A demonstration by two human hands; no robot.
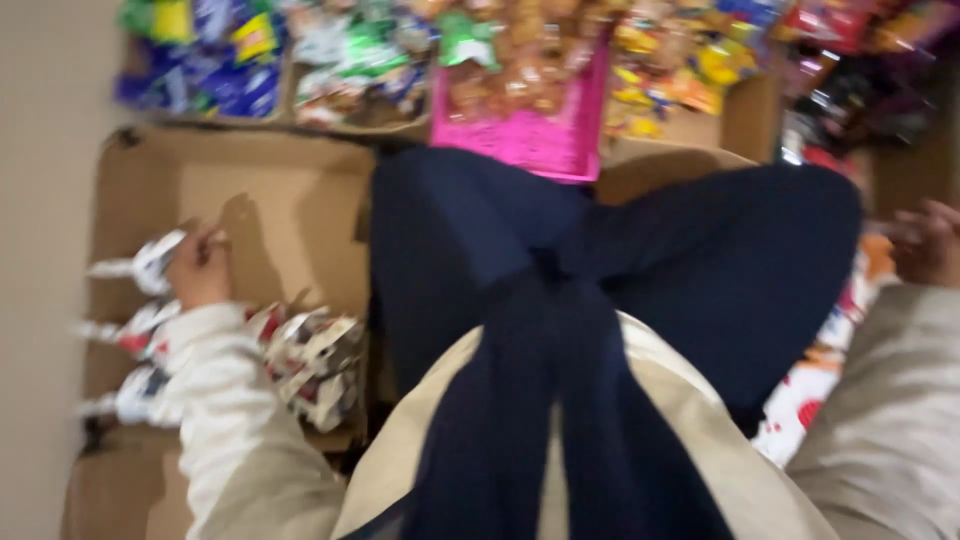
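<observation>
My left hand (198,268) reaches into an open cardboard box (290,190) at the left and is closed on a white and silver snack packet (150,262). More white, silver and red packets (310,360) lie in the box below and beside my left sleeve. At the far right edge my right hand (928,243) is blurred, fingers curled, above colourful packets (830,350); I cannot tell whether it holds anything. My dark blue garment (600,300) fills the middle of the view.
A pink tray (530,140) of snack packets stands ahead. Cardboard boxes of blue, green and yellow packets (240,70) line the top. Dark and red packets (860,70) sit at the upper right. A pale floor (40,250) runs down the left.
</observation>
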